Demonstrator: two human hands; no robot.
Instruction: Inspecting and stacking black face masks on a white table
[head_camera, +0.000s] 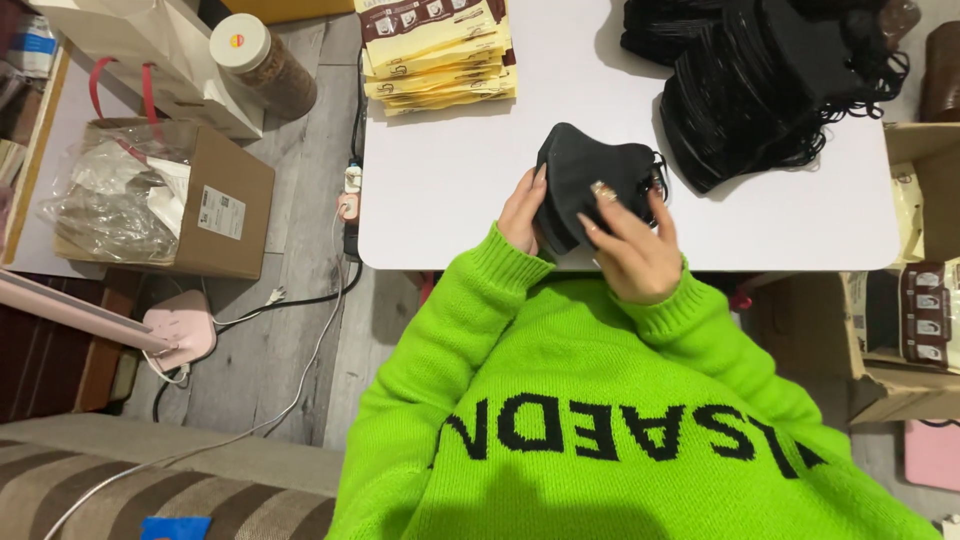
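A small stack of black face masks (585, 175) is held over the near edge of the white table (450, 180). My left hand (522, 212) grips its left side, fingers along the edge. On top and to the right, my right hand (632, 245) presses the stack with spread fingers. Both arms wear bright green knitted sleeves. A large heap of black masks (760, 80) with ear loops lies at the table's far right. A stack of cream and brown flat packets (437, 50) sits at the far middle.
On the floor to the left stand a cardboard box (215, 205) with clear plastic, a paper bag (150, 50), a lidded jar (262, 60) and a power strip with cables (350, 195). More open boxes (915, 300) stand to the right. A striped sofa (150, 490) fills the lower left.
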